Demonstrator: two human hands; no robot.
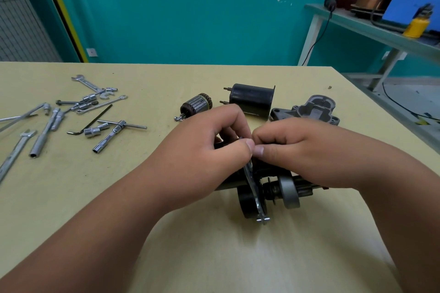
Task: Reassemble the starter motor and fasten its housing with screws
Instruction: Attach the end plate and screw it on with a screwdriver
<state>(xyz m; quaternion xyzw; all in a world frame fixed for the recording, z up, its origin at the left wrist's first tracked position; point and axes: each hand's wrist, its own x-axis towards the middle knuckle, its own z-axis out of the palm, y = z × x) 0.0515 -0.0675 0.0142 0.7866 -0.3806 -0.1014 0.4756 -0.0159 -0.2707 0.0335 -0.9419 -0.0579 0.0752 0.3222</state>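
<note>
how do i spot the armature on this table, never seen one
Start at the yellow table, then look just beyond the left hand. The armature lies on its side, left of the black cylindrical housing. Only it shows copper windings and a ribbed core.

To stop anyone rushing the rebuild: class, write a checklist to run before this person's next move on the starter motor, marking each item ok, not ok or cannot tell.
1. Hold on the half-built assembly: ok, left hand and right hand pinch its top.
2. Reach to armature: ok, on the table.
3. Reach to black housing: ok, lying on its side.
4. Reach to grey end cover: ok, right of it.
5. Whereabouts of housing screws: cannot tell.
</note>
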